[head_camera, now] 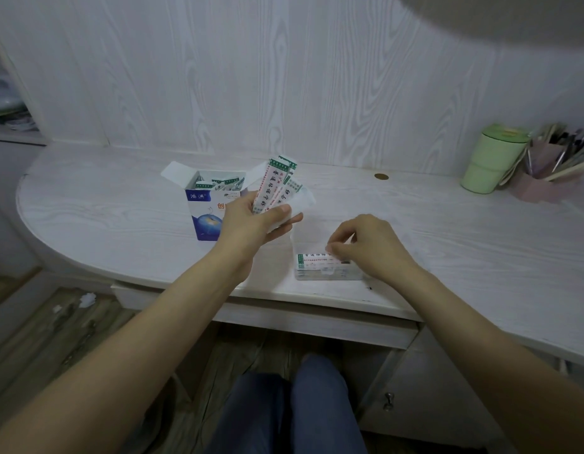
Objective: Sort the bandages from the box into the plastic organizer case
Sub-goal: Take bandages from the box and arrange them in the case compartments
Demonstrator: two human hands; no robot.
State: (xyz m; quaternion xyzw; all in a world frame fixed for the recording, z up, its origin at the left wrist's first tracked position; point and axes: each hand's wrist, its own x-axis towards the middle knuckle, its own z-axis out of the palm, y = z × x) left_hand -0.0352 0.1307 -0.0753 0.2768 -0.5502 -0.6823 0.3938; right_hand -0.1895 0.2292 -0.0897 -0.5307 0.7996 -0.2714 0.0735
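Spanning the wood-grain wall, a whitewashed desk [120, 208].

White-and-blue cardboard box [205, 208], open-topped, just behind the left hand [248, 221]: a blue label reads "海洪", with a large orange "创" partly hidden by that hand. White paper-wrapped bandage strips with green ends [272, 183], held in the left hand: red Chinese lettering, too blurred to read. Strip in the clear plastic organizer case [328, 268] under the right hand [366, 245]: red print, illegible.

Your right hand [370, 245] hides most of the organizer case [328, 268], your left hand [251, 221] covers the box [207, 208] front, and the bandages' [274, 183] print is unreadable.
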